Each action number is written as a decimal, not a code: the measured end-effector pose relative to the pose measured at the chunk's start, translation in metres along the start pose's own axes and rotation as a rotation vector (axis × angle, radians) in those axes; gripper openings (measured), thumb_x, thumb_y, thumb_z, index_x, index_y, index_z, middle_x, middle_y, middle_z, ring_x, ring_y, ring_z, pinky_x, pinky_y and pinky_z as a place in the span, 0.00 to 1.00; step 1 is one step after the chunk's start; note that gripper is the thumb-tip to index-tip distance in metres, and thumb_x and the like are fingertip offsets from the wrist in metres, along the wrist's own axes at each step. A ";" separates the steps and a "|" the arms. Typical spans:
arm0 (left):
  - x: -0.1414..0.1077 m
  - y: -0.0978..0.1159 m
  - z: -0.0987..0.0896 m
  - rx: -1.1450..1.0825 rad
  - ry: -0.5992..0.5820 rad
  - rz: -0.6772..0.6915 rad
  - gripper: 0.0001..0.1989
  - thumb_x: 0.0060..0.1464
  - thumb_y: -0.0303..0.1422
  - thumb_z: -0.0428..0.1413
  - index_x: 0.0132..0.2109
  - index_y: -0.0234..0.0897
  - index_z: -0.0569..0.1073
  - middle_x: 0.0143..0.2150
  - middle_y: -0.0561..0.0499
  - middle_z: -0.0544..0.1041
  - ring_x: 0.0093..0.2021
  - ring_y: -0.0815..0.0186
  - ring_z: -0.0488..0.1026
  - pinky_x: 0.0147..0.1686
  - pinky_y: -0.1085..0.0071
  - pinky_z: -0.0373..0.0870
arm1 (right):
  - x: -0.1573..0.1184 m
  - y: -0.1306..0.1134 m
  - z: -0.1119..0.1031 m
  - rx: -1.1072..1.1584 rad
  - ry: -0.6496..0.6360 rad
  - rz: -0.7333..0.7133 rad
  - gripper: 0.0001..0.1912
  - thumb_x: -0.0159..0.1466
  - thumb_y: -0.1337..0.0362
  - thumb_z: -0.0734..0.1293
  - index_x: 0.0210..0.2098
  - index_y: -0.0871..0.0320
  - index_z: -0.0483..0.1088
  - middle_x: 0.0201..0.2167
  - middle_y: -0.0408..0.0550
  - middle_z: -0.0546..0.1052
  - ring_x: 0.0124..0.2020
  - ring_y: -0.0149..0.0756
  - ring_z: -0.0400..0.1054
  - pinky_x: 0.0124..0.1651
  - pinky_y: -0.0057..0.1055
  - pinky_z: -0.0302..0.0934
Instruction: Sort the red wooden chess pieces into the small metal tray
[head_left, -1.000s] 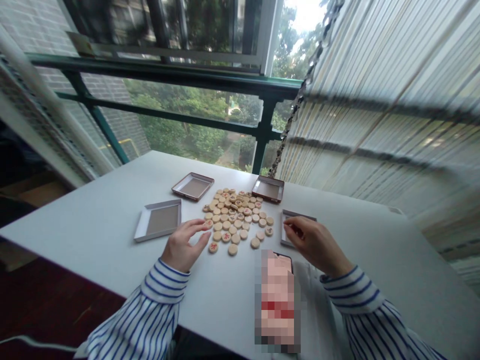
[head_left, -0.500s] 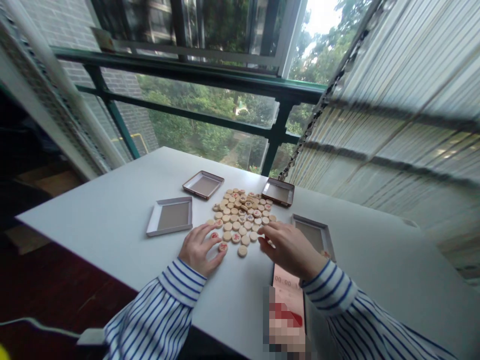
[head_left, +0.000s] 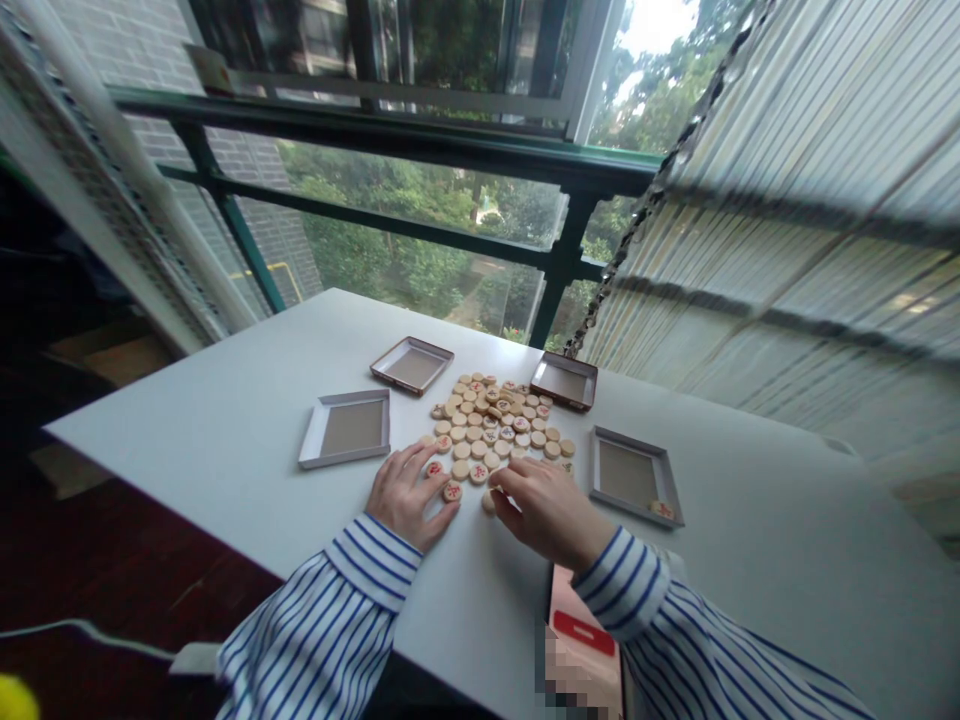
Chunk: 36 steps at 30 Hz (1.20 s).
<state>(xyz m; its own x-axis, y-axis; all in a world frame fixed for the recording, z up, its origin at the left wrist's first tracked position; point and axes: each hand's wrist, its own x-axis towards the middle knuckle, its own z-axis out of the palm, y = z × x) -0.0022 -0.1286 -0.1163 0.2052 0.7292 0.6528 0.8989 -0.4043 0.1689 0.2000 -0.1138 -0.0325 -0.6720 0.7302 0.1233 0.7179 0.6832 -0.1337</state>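
Observation:
Round wooden Chinese chess pieces (head_left: pixel 474 433) lie in a loose pile on the white table, some stacked, several showing red or dark characters. My left hand (head_left: pixel 409 497) rests at the pile's near-left side, fingers spread, beside red-marked pieces (head_left: pixel 452 491). At the near edge of the pile, my right hand (head_left: pixel 551 508) has thumb and fingertips closed together at a plain Chinese chess piece (head_left: pixel 489 502), which is partly hidden by them. The right hand also covers some pieces behind it.
Four shallow box halves surround the pile: a far-left tray (head_left: pixel 413 383), a near-left tray (head_left: pixel 307 440), a far-right tray (head_left: pixel 566 397) and a near-right tray (head_left: pixel 596 470) holding one piece (head_left: pixel 661 509). A phone (head_left: pixel 574 600) lies under my right forearm. A railing (head_left: pixel 450 150) stands beyond the table.
My right hand has moved left and toward me, onto the plain piece at the near edge. Pieces at the pile's right side have come into view. My left hand stays among the same pieces.

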 end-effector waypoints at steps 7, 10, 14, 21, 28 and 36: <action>0.001 -0.003 0.000 0.023 -0.007 0.069 0.13 0.45 0.40 0.55 0.37 0.39 0.76 0.52 0.42 0.69 0.52 0.51 0.63 0.48 0.51 0.62 | 0.000 0.002 0.004 -0.004 -0.003 -0.008 0.09 0.62 0.65 0.57 0.37 0.57 0.67 0.32 0.48 0.72 0.35 0.34 0.64 0.36 0.29 0.53; 0.001 -0.004 0.000 0.030 0.005 0.071 0.12 0.46 0.40 0.55 0.36 0.40 0.76 0.52 0.42 0.69 0.52 0.50 0.63 0.48 0.51 0.62 | -0.001 0.002 0.004 -0.002 0.006 -0.006 0.09 0.62 0.65 0.57 0.37 0.57 0.68 0.31 0.48 0.72 0.35 0.34 0.64 0.36 0.29 0.52; 0.001 -0.005 -0.001 0.022 -0.003 0.084 0.11 0.45 0.40 0.56 0.35 0.40 0.75 0.52 0.43 0.69 0.52 0.51 0.63 0.47 0.52 0.62 | -0.002 0.002 0.001 -0.005 0.018 0.001 0.10 0.62 0.65 0.57 0.37 0.57 0.68 0.31 0.48 0.72 0.35 0.34 0.65 0.35 0.29 0.52; 0.003 -0.009 -0.001 -0.040 0.035 0.121 0.09 0.45 0.37 0.57 0.35 0.39 0.73 0.50 0.44 0.71 0.51 0.52 0.65 0.47 0.53 0.63 | -0.004 0.007 -0.006 -0.013 0.032 0.027 0.10 0.62 0.65 0.57 0.38 0.56 0.68 0.31 0.47 0.72 0.34 0.34 0.66 0.35 0.29 0.53; 0.012 -0.003 -0.008 -0.110 0.100 0.113 0.07 0.45 0.34 0.58 0.33 0.37 0.71 0.45 0.43 0.74 0.47 0.55 0.69 0.46 0.55 0.65 | -0.010 0.013 -0.015 0.009 0.053 0.060 0.10 0.62 0.65 0.58 0.38 0.57 0.69 0.31 0.48 0.73 0.34 0.33 0.66 0.35 0.28 0.54; 0.027 0.008 -0.009 -0.156 0.122 0.135 0.09 0.45 0.34 0.58 0.36 0.36 0.70 0.41 0.44 0.76 0.45 0.57 0.71 0.45 0.56 0.65 | -0.023 0.026 -0.030 0.024 0.134 0.084 0.10 0.61 0.65 0.59 0.39 0.58 0.69 0.32 0.48 0.73 0.32 0.31 0.65 0.35 0.28 0.54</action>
<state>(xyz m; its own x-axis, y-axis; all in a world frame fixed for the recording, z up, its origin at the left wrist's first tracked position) 0.0072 -0.1171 -0.0910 0.2623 0.5945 0.7601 0.7940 -0.5806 0.1802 0.2398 -0.1130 -0.0093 -0.5786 0.7793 0.2407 0.7648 0.6209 -0.1720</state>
